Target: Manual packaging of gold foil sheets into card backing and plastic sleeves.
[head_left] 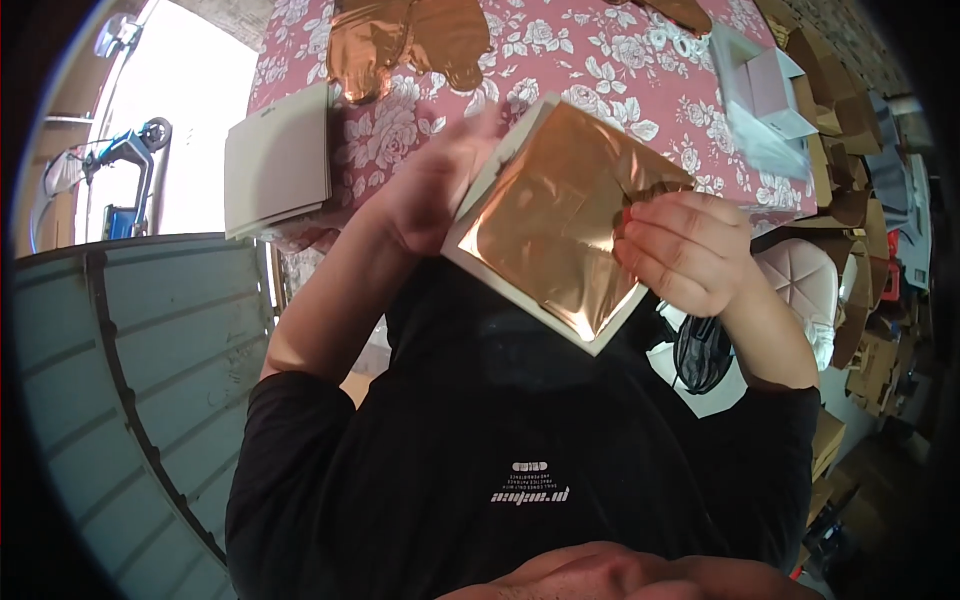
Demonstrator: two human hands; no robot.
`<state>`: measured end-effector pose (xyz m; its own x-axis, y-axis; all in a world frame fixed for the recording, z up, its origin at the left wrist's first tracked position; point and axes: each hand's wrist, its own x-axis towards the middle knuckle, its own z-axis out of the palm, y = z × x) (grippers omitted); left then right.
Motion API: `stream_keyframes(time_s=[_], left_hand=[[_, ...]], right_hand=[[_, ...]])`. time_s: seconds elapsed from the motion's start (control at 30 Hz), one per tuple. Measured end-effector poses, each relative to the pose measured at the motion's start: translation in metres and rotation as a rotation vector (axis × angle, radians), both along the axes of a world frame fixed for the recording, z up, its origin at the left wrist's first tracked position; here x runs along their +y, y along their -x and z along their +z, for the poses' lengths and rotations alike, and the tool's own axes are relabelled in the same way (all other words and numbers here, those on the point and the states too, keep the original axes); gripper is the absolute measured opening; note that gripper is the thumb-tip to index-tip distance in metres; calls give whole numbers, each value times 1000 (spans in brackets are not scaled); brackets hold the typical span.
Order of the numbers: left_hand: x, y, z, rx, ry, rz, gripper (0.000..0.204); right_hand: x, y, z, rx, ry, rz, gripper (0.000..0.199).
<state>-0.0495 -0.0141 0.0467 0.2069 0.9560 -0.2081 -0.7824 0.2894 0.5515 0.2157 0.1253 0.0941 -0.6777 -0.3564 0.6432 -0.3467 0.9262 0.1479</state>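
Note:
A square cream card (598,347) is tilted in front of my chest, with shiny copper-coloured foil (560,210) covering most of its face. The foil is creased and reflects light. My right hand (690,250) is closed at the card's right side, its fingertips pressed on the foil. A small red spot (628,216) shows at those fingertips; its kind is too small to tell. My left hand (440,190) is at the card's left edge, smeared by motion, so its fingers cannot be made out.
A table with a pink floral cloth (385,135) stands ahead. On it are a stack of cream cards (280,160) at left, crumpled copper foil pieces (410,45) at the back, and a white box (770,95) at right. Cardboard boxes (840,140) crowd the far right.

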Motion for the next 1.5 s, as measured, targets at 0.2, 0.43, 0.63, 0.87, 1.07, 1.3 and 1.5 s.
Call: stream_keyframes(time_s=[0.2,0.43,0.63,0.87,1.07,1.3,1.5], left_hand=[[2,-16,11,580,-107,49,28],[12,-17,-19,878,-170,326,21],[22,-30,-12,846,-124,253,26],[38,-41,-3,704,-13,147,30],[55,-59,-9,718,18,55,31],[77,-89,-3,759,7,-52,28],[91,-109,-14,794,38,-83,27]], right_hand=[[15,-12,-26,74,6,-195,20],[-16,0,-77,491,1645,-283,47],[-7,-2,-80,21,2300,-111,27],[-5,-15,-83,76,2288,-92,17],[-7,-36,-81,82,2407,-103,29],[-2,-62,-78,354,2425,23,41],[9,-77,-94,395,2432,-103,29]])
